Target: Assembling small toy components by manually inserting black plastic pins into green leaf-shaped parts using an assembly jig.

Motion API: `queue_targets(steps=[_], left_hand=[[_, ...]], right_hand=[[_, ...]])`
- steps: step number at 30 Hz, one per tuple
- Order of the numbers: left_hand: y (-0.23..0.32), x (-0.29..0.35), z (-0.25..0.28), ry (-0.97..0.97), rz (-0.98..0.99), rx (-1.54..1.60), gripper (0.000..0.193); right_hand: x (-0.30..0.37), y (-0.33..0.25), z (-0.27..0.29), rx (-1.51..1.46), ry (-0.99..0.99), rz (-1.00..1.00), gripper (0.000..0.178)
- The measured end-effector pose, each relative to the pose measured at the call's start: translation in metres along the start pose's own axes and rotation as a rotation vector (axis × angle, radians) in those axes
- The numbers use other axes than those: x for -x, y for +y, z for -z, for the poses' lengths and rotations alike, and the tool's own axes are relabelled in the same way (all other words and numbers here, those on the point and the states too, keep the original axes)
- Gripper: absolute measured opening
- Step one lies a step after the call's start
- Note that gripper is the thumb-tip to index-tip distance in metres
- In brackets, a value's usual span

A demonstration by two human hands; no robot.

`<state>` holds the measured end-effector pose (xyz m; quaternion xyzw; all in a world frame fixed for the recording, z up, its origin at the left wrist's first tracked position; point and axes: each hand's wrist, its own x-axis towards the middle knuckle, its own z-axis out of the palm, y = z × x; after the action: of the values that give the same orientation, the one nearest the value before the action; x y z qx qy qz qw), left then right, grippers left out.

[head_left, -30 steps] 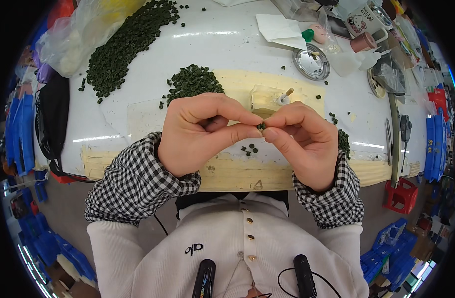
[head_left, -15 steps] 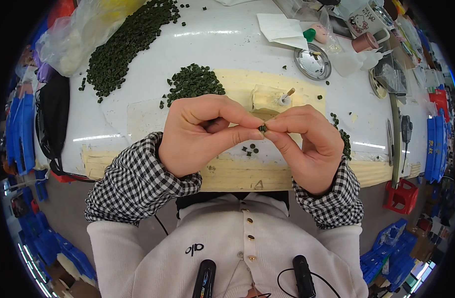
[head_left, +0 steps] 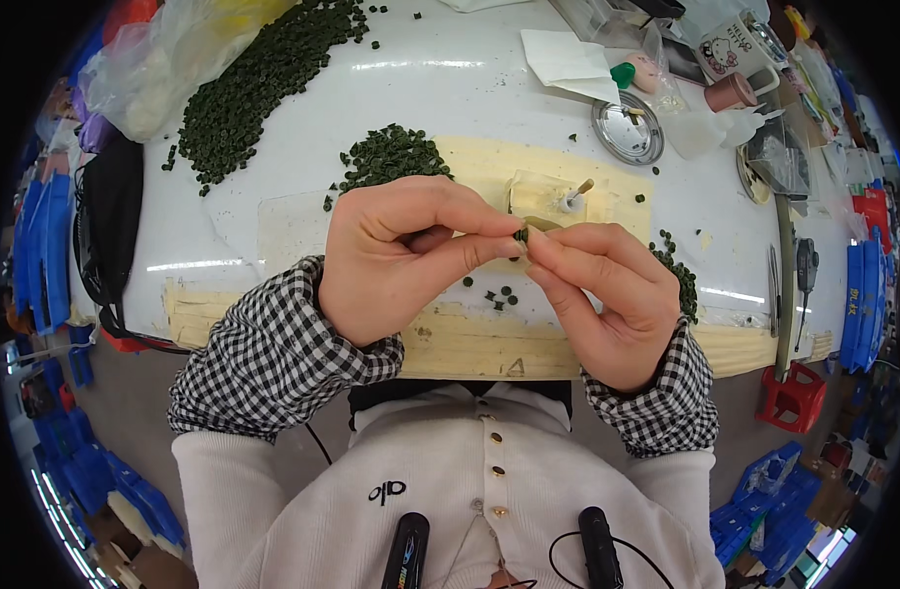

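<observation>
My left hand (head_left: 401,250) pinches a small dark green piece (head_left: 519,236) between thumb and index fingertip. From the other side, the bent fingers of my right hand (head_left: 612,304) close in on the same piece, so its shape is mostly covered. Below the fingertips, several loose green pieces (head_left: 499,303) lie on the white tabletop. Behind my left hand is a small heap of green pieces (head_left: 391,155), partly hidden by that hand. Just beyond the fingertips stands a tape-covered block (head_left: 597,204) with a short stick (head_left: 580,190) rising from it.
A large pile of green pieces (head_left: 263,83) spreads at the far left, by a clear plastic bag (head_left: 136,88). More green pieces (head_left: 678,280) lie beside my right hand. A round metal lid (head_left: 627,130), white paper (head_left: 568,64) and a mug (head_left: 730,49) are at the far right.
My right fingers have shifted at the piece, the thumb now lower. The piece looks more upright. One more loose piece shows beside the few under my hands. The whole view has shifted slightly.
</observation>
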<state>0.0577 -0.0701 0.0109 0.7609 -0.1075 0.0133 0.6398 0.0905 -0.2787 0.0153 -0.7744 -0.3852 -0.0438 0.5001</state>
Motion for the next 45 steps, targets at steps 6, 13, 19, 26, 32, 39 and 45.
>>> queue_targets(steps=[6,13,19,26,32,39,45], left_hand=[[0.001,0.000,0.000,-0.010,-0.022,-0.044,0.019],[-0.001,0.000,0.000,-0.007,-0.054,-0.027,0.019],[-0.002,0.000,-0.001,-0.012,-0.040,0.016,0.017],[0.000,0.000,-0.001,-0.017,-0.036,0.018,0.016],[-0.001,-0.001,0.000,-0.012,-0.003,0.004,0.015],[0.003,-0.002,0.001,0.015,0.036,-0.037,0.015],[0.002,-0.003,-0.001,0.014,0.042,-0.030,0.015]], right_hand=[[0.001,0.000,0.001,0.016,-0.007,0.014,0.030],[0.001,0.003,-0.001,0.067,-0.002,0.072,0.032],[0.002,0.007,-0.002,0.093,0.011,0.134,0.034],[0.002,0.012,-0.001,0.146,-0.002,0.223,0.036],[0.001,0.009,-0.001,0.149,-0.011,0.189,0.036],[-0.007,0.000,0.015,0.223,0.150,0.042,0.028],[-0.021,0.022,0.024,0.371,0.148,-0.084,0.021]])
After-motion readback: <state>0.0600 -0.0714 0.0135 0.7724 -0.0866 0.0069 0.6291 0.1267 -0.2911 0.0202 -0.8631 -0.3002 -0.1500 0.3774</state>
